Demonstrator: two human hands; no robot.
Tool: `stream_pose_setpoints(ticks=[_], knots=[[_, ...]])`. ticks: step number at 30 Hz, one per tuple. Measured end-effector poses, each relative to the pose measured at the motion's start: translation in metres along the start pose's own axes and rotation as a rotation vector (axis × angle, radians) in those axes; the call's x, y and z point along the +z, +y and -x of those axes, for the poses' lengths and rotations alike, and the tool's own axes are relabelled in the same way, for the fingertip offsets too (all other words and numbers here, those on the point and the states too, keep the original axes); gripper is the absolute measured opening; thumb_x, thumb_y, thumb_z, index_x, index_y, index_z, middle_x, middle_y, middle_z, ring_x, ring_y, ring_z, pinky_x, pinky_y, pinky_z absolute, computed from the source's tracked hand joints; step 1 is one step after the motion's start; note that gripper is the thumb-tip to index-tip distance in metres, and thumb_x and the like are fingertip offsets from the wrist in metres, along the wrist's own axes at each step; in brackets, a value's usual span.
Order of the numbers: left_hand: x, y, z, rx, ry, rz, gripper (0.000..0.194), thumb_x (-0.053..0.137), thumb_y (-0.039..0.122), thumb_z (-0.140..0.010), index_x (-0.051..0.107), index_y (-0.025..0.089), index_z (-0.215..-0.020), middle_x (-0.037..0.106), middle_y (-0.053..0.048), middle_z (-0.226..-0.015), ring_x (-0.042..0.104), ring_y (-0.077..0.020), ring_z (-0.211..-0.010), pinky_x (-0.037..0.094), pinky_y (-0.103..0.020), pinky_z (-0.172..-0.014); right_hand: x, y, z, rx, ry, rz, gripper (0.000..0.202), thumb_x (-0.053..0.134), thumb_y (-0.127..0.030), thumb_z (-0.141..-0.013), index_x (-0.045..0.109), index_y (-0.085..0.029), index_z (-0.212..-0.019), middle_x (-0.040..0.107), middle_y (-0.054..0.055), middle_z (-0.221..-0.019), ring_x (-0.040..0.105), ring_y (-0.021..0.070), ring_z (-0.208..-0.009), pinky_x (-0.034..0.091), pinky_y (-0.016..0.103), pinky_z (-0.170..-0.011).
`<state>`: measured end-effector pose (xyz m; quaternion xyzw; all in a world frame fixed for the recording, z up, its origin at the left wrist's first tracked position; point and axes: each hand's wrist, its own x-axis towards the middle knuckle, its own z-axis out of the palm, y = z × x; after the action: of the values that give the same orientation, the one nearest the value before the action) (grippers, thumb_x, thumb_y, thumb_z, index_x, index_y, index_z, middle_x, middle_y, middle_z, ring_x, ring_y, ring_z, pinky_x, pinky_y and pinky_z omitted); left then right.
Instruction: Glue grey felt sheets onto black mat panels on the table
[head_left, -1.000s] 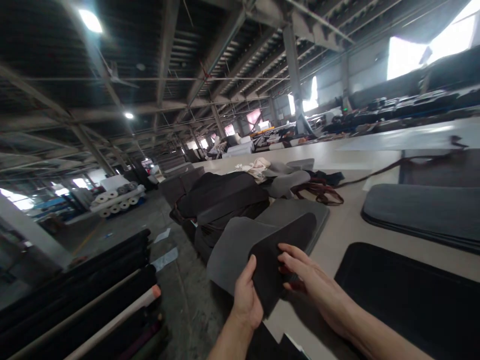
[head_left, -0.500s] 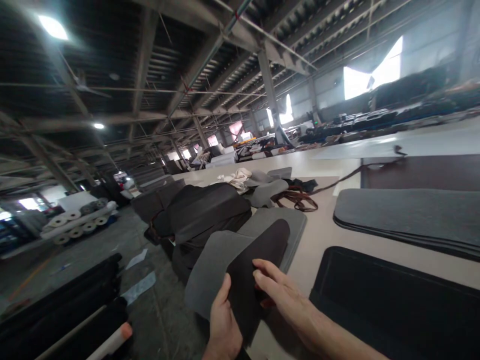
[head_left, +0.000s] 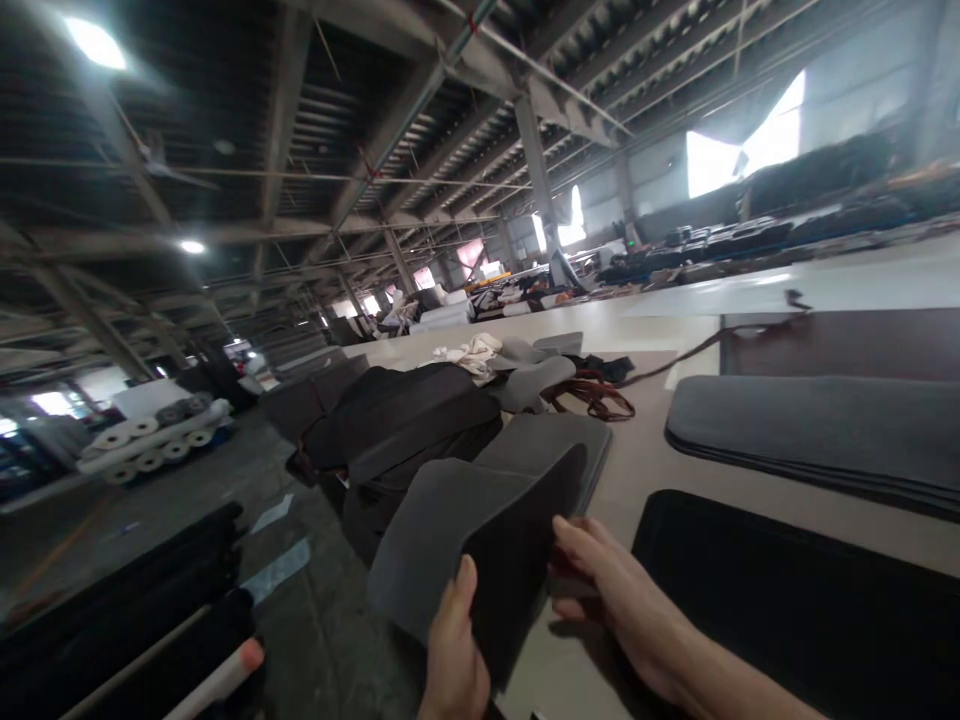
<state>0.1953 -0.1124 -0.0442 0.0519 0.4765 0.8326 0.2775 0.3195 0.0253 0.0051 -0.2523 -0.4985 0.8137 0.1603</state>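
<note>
A dark, flexible sheet (head_left: pixel 517 550) stands tilted over the near table edge, one side of it curling up. My left hand (head_left: pixel 456 650) is closed on its near left edge, thumb on top and the other fingers hidden behind. At the sheet's right side is my right hand (head_left: pixel 592 575), its fingers curled together; whether they pinch the sheet's edge is too blurred to tell. Grey sheets (head_left: pixel 435 530) lie behind and to the left of the dark one, partly hanging past the table edge.
A black mat (head_left: pixel 795 600) and a grey mat stack (head_left: pixel 817 430) lie on the right. Beyond the sheets are a dark fabric pile (head_left: pixel 420 410) and brown straps (head_left: pixel 600 395). Black rolls (head_left: pixel 135 590) rest low at the left, beside the floor (head_left: pixel 322 620).
My right hand has moved right, away from my left hand. The dark sheet's right side has bent and shifted slightly. My left hand has moved slightly right.
</note>
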Motion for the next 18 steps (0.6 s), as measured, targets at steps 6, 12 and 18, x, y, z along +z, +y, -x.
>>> stream_pose_setpoints(ticks=[6, 12, 18], knots=[[0.014, -0.005, 0.031, 0.425, -0.515, -0.748, 0.036, 0.067, 0.036, -0.089, 0.072, 0.023, -0.123, 0.067, -0.012, -0.132, 0.055, -0.0344, -0.131, 0.033, -0.047, -0.119, -0.036, -0.011, 0.01, 0.179, -0.144, -0.256, 0.053, 0.068, -0.069, -0.082, 0.065, -0.02, -0.102, 0.064, 0.009, -0.102, 0.062, 0.0247, -0.094, 0.059, 0.036, -0.072], [0.011, -0.031, 0.014, 1.183, -0.942, -1.323, 0.064, 0.055, 0.052, -0.095, 0.042, 0.02, -0.15, 0.058, -0.014, -0.144, 0.055, -0.0277, -0.133, 0.048, -0.041, -0.109, -0.042, -0.001, 0.007, 0.207, 0.033, -0.146, 0.039, 0.085, -0.037, -0.07, 0.059, -0.018, -0.093, 0.064, 0.0, -0.072, 0.058, 0.0131, -0.058, 0.048, 0.022, -0.051], [-0.041, -0.005, 0.013, 1.295, -0.304, -1.349, 0.062, 0.045, 0.059, -0.097, 0.043, 0.024, -0.149, 0.055, -0.012, -0.146, 0.045, -0.0302, -0.141, 0.044, -0.046, -0.112, -0.042, 0.007, -0.005, 0.06, -0.004, -0.187, 0.059, 0.084, -0.029, -0.063, 0.058, -0.016, -0.115, 0.074, 0.008, -0.092, 0.07, 0.0236, -0.076, 0.056, 0.033, -0.07]])
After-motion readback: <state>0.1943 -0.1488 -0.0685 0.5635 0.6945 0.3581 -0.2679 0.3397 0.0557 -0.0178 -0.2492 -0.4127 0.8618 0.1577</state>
